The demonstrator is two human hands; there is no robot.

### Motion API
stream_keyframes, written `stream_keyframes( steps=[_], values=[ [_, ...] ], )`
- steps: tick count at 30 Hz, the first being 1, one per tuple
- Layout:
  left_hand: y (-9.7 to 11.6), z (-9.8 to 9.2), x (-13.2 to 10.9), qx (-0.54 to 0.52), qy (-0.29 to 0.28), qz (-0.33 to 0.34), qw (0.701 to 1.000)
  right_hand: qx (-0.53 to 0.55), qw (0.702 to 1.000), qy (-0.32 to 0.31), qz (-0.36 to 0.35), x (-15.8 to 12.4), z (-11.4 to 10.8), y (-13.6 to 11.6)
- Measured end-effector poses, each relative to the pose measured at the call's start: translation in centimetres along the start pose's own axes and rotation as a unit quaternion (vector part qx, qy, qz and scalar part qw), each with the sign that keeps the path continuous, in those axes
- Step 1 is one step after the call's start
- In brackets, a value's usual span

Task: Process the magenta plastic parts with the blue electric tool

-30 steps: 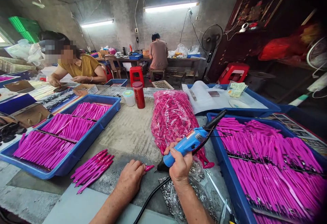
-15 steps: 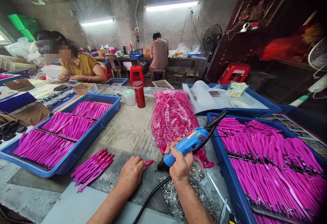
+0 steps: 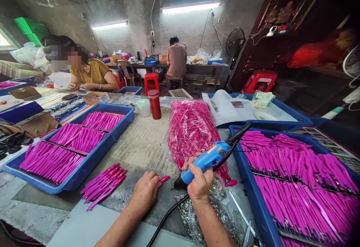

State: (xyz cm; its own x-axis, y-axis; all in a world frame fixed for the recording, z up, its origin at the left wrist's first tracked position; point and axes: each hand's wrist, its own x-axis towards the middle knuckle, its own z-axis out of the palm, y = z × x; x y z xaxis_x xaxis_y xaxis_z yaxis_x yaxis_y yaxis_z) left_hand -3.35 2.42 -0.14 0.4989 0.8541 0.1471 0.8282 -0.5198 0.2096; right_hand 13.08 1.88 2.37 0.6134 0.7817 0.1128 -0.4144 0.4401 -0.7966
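Note:
My right hand (image 3: pixel 200 181) is wrapped round a blue electric screwdriver (image 3: pixel 206 159), its black nose pointing left and down near the table. Closed and low on the table, my left hand (image 3: pixel 145 189) holds a glossy pink tapered piece (image 3: pixel 164 179), whose tip sticks out to the right toward the screwdriver's nose. A small gap separates the two. The rest of that piece is hidden under my fingers. Left of my left hand lies a fan of pink handle-like pieces (image 3: pixel 104 185) with glossy darker ends. Behind the screwdriver stands a clear bag of dark pink pieces (image 3: pixel 191 127).
Blue trays of pink pieces flank me, the left tray (image 3: pixel 60 189) and right tray (image 3: pixel 260 217). A bag of small metal parts (image 3: pixel 194 217) lies by my right wrist. A red cup (image 3: pixel 154 104) stands farther back. A co-worker (image 3: pixel 94 74) sits far left, another (image 3: pixel 176 59) behind.
The whole view has shifted slightly. Both hands keep nearly the same pose, with the electric screwdriver and the pink piece still held.

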Motion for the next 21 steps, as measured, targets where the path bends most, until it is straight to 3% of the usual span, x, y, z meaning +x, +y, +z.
stream_keyframes(
  steps=[7,21],
  values=[
    [-0.52,0.12,-0.24,-0.063,0.057,-0.030,0.996,0.014,1.000,0.004,0.003,0.05,0.00,0.07],
    [-0.19,0.35,-0.29,0.024,0.036,0.025,0.999,0.013,1.000,-0.001,0.007,0.08,0.19,-0.28]
  ],
)
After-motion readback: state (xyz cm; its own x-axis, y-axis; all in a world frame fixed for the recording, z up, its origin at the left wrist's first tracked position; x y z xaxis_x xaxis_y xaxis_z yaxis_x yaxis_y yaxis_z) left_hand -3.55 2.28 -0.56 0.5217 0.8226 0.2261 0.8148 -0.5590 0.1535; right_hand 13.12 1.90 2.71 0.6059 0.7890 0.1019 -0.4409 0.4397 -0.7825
